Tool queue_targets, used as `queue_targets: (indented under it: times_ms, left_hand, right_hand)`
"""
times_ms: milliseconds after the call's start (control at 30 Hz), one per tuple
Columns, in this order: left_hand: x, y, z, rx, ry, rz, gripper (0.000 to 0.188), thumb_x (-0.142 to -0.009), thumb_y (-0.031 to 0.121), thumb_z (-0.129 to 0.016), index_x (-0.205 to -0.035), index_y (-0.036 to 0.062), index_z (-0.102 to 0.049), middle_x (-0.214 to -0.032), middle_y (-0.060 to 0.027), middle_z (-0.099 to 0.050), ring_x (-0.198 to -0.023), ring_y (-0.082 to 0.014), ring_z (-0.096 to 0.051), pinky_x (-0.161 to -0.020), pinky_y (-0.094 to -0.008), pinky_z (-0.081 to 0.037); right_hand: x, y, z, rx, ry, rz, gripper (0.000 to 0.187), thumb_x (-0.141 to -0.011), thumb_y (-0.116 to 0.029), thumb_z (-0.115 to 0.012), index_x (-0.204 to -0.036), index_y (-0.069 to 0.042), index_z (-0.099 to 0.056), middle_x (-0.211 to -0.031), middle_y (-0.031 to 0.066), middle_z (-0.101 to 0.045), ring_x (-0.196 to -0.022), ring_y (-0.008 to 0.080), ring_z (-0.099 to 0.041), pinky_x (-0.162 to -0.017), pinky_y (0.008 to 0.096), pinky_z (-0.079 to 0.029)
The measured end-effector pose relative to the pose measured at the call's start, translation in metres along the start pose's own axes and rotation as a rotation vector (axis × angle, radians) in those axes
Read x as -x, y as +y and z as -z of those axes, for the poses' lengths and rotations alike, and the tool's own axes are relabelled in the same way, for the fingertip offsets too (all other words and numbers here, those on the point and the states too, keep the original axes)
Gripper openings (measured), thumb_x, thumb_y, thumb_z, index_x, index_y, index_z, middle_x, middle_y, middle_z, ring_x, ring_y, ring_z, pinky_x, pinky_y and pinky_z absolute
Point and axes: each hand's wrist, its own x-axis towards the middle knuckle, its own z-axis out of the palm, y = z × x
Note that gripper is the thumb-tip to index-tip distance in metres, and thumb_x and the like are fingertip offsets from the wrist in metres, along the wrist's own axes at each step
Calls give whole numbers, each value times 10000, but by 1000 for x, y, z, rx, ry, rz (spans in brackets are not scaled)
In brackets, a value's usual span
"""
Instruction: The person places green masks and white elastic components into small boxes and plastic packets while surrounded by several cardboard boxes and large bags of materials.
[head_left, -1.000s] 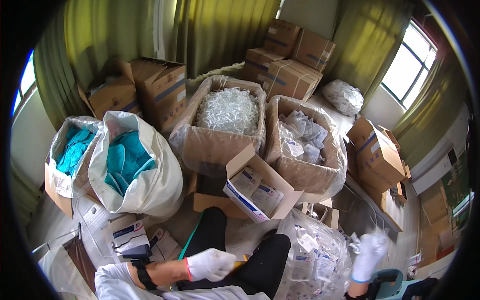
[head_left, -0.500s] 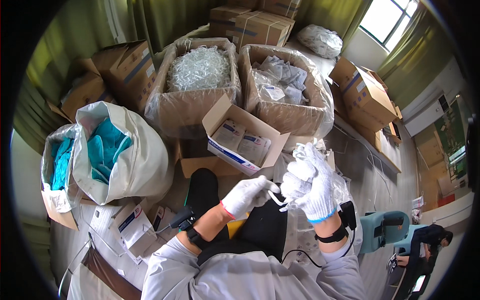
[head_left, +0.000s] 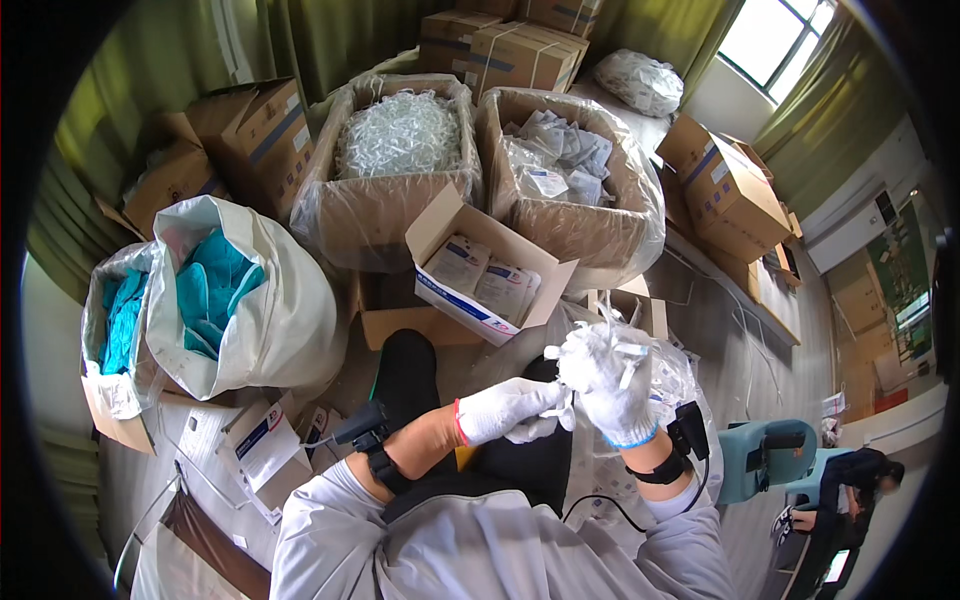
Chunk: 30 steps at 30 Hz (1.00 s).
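My right hand (head_left: 612, 392), in a white knitted glove with a blue cuff, is raised in front of my lap. It is closed on a bunch of thin white strips (head_left: 628, 350), whose ends stick out at the top and side. Close against it on the left is my left hand (head_left: 510, 408), gloved in white with a red cuff. The left fingers are pressed together near the right hand; what they pinch is too small to make out. Just beyond both hands stands an open white carton (head_left: 465, 305) with flat printed packets (head_left: 500, 285) inside.
Behind the carton are two lined boxes, one with a heap of clear-white strips (head_left: 400, 135), the other with grey-white packets (head_left: 560, 150). White sacks (head_left: 290, 300) of teal items stand left. Clear plastic (head_left: 690, 400) lies by my right arm. A person (head_left: 860, 480) sits far right.
My left hand has moved slightly right and down against the right hand. The right hand has turned, and its strips now fan out upward.
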Motion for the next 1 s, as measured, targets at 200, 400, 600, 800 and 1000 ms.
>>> queue_targets:
  times_ms: [200,400,600,800,1000]
  left_hand:
    - [8,-3,-12,198,2,-15,405,-1040,401,-462,-781,94,-510,-642,41,-348,-532,-58,-282,-478,-233,-253]
    - [12,3,-10,-96,112,-64,388,-1046,402,-448,-850,81,-543,-686,49,-417,-580,-48,-367,-521,-208,-321]
    - [21,1,-5,-339,334,-245,428,-1056,374,-428,-910,5,-589,-726,8,-528,-655,-87,-455,-594,-246,-407]
    - [31,4,-6,-801,411,-490,331,-1033,274,-475,-949,-12,-620,-719,-179,-587,-625,-326,-519,-658,-364,-475]
    - [32,14,-14,55,150,-358,369,-1024,265,-454,-754,28,-540,-624,-22,-480,-510,-123,-406,-493,-281,-353]
  right_hand:
    - [-2,-9,12,851,-175,581,90,-880,-78,-649,-946,-55,-706,-862,84,-692,-746,228,-676,-628,303,-527]
    - [0,-14,-2,174,-82,-62,66,-906,2,-608,-907,-4,-674,-911,75,-692,-804,125,-663,-671,282,-543]
    - [-10,-16,2,631,-317,239,192,-885,-135,-679,-752,-31,-588,-702,118,-629,-600,267,-628,-592,317,-517]
    - [-11,-17,12,593,-645,154,218,-845,-223,-731,-809,-34,-631,-661,161,-597,-550,321,-557,-530,378,-466]
    - [18,7,13,1067,-468,668,201,-857,-54,-677,-1056,-49,-647,-1078,126,-674,-983,271,-633,-952,406,-458]
